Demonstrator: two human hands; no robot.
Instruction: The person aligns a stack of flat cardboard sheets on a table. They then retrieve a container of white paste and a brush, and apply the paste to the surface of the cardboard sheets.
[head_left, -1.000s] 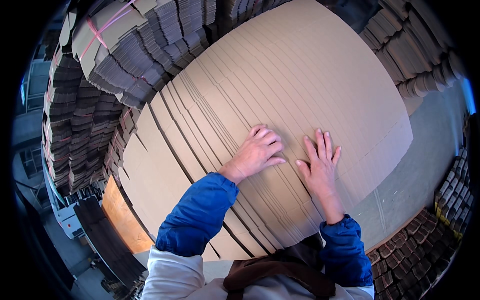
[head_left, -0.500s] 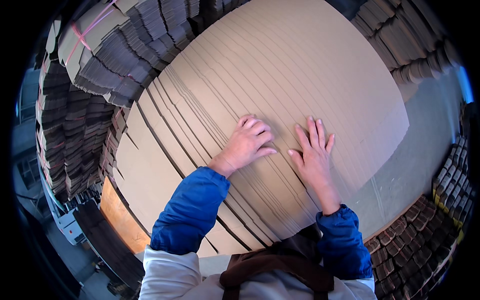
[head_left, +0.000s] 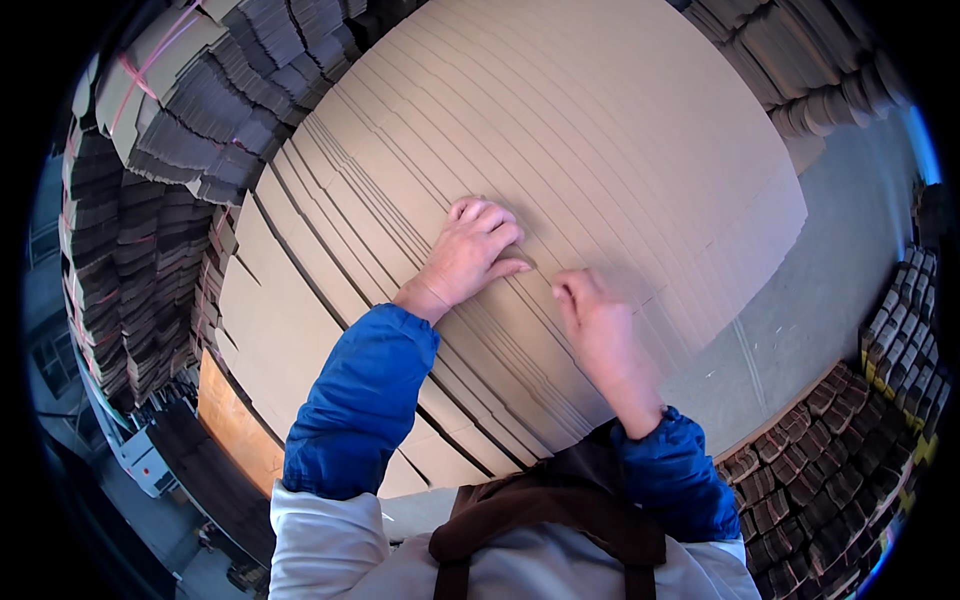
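Your left hand (head_left: 465,250) lies palm down on the big brown sheets (head_left: 640,130), near the middle; its fingers are bent, and its thumb sits just below them with a small gap; you can't tell from here if a sheet edge is in that gap. Your right hand (head_left: 598,320) is just to the right and a bit nearer to you; it is blurry; its fingers are curled in and the tips look bunched by the thumb; whether they pinch a sheet, you can't tell. The two hands are close but apart; both arms reach up from the near side in blue sleeves (head_left: 360,400), over your brown apron (head_left: 550,520).

The sheets are right in front of you; they lie flat and overlap like steps, with dark gaps between some on the left. On the far left is a tall stack (head_left: 220,95) with pink string (head_left: 138,72); at the near left is a wood board (head_left: 235,420); more brown piles (head_left: 800,50) stand far right; dark bundles (head_left: 820,480) sit near right, by the grey floor (head_left: 850,250).
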